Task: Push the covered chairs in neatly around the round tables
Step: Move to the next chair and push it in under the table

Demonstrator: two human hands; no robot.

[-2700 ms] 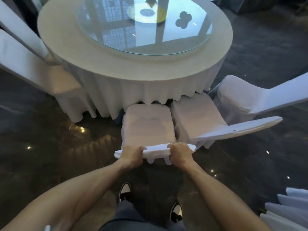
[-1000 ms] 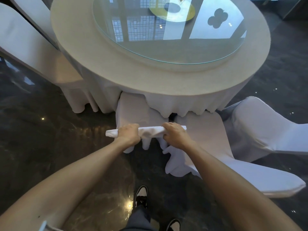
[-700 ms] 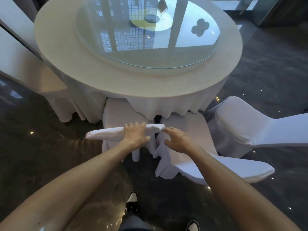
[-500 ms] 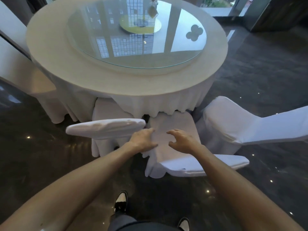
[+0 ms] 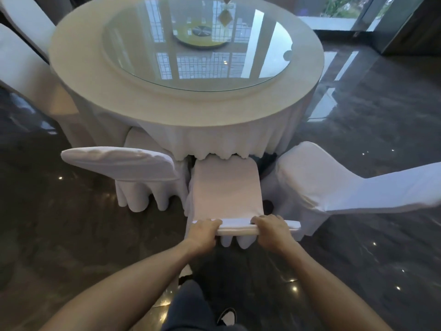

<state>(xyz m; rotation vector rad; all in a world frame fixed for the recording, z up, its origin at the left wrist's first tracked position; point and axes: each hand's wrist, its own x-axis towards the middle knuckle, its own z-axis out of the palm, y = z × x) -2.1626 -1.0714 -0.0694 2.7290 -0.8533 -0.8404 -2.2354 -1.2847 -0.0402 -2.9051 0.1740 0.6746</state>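
A round table point(image 5: 238, 115) draped in white cloth fills the upper middle of the frame, with one glass turntable point(image 5: 198, 44) on top and dark polished floor point(image 5: 370, 163) around it. Five white-covered chairs show: two at the upper left edge, one at centre left point(image 5: 119, 163) with its seat already partly under the cloth, one at the right edge point(image 5: 334, 182) angled away from the table, and the middle chair point(image 5: 226, 189) at lower centre, its seat front just reaching the cloth's hem. Both hands are on the top rail of that middle chair's back, near the bottom centre: the left hand point(image 5: 202, 231) and the right hand point(image 5: 272, 229) each have fingers curled over the rail, gripping it, set apart toward either end. The chair probably has a stiff frame and moderate weight under a soft, loose cover that may slip or bunch, so the firm top rail, held at both ends, looks the best place to push from and keep it straight; it should slide readily on such a smooth floor.
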